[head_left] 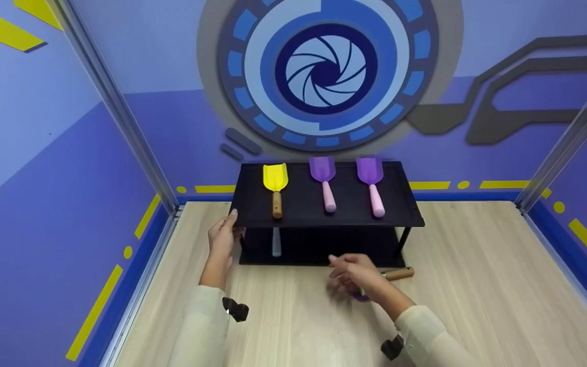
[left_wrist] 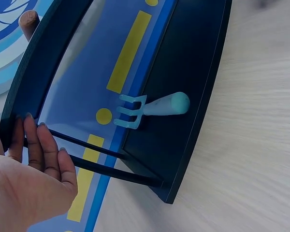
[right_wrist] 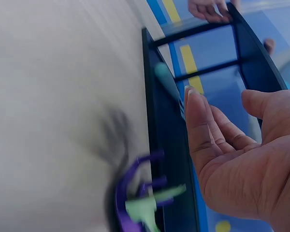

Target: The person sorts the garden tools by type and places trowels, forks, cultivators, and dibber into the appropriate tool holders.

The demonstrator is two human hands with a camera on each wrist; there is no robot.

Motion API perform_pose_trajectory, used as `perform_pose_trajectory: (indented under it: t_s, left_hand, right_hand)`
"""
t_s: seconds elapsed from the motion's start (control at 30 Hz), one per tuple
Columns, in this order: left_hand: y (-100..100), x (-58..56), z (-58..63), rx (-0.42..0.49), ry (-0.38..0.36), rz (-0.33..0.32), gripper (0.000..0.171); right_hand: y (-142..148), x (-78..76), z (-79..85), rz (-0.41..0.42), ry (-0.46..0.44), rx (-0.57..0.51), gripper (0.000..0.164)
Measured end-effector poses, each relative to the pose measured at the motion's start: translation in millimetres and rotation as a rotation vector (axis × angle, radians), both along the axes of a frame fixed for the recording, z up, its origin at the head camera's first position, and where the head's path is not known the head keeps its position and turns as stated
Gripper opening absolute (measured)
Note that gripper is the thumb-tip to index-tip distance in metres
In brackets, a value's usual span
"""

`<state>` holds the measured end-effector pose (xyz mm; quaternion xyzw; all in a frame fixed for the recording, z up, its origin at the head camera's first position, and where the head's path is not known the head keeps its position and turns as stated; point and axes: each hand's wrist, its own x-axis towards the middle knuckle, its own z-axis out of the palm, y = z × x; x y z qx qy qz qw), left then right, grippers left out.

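My left hand (head_left: pixel 220 239) grips the left edge of a black two-tier rack (head_left: pixel 298 218), thumb on top and fingers beneath. My right hand (head_left: pixel 359 270) hovers before the rack, fingers loosely bent and nothing between them in the right wrist view. Below it lies a purple pronged tool head (right_wrist: pixel 120 195) with a pale green part (right_wrist: pixel 142 210), blurred. A wooden handle (head_left: pixel 399 273) sticks out to the right; whether it joins the purple head is hidden. On the lower tier lies a teal hand fork (left_wrist: pixel 159 106).
The top tier bears a yellow scoop (head_left: pixel 275 177) with a wooden handle and two purple scoops, one mid-tier (head_left: pixel 322 169) and one to the right (head_left: pixel 369 171), with pink handles. Behind the rack stands a printed wall (head_left: pixel 171 142). A metal post (head_left: pixel 120 97) rises at left.
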<state>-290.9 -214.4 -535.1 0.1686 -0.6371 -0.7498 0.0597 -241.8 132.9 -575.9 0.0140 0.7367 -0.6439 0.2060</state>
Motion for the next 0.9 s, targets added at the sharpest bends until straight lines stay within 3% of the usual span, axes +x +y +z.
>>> perform_pose_trajectory:
  t_s: [0.23,0.6,0.9]
  left_hand:
    - [-0.1,-0.5,-2.8,-0.014,0.013,0.002,0.038]
    - [-0.5,0.7,-2.2,-0.004,0.033,0.01,0.034]
    - [-0.7,1.9,-0.3,0.006,0.023,-0.009,0.034]
  right_hand:
    - [41.7,7.9,3.1,-0.067,0.038,0.058,0.047]
    - [111.1,31.6,-7.7,-0.008,0.153,0.203,0.045]
    - [139.7,46.0,-22.4,0.018,0.2,0.387,0.035]
